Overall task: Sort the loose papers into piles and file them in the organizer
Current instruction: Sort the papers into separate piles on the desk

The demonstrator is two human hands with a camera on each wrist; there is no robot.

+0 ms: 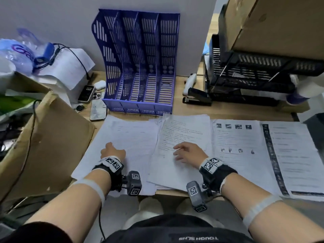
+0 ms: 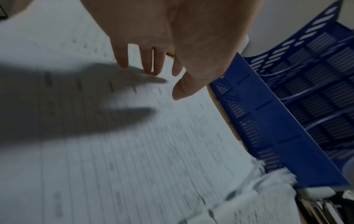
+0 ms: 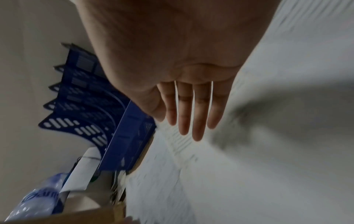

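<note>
Several piles of printed paper lie side by side along the desk's near edge: a left pile [image 1: 122, 142], a middle pile [image 1: 182, 137], and sheets with small pictures [image 1: 236, 146] to the right. The blue four-slot organizer [image 1: 140, 67] stands behind them against the wall, its slots showing no paper. My left hand [image 1: 113, 151] hovers over the left pile with straight, spread fingers [image 2: 147, 60] and holds nothing. My right hand [image 1: 187, 152] is over the middle pile, fingers [image 3: 191, 113] straight and together, nothing held. The organizer [image 2: 277, 113] appears beside the left pile, and also in the right wrist view [image 3: 99, 106].
A cardboard box flap [image 1: 43, 141] crowds the left side. Phones [image 1: 86, 93] and small items lie left of the organizer. A black stapler [image 1: 196, 97] and black stacked trays [image 1: 254, 76] under a cardboard box [image 1: 273, 23] stand at the right. A plastic bag [image 1: 17, 51] sits far left.
</note>
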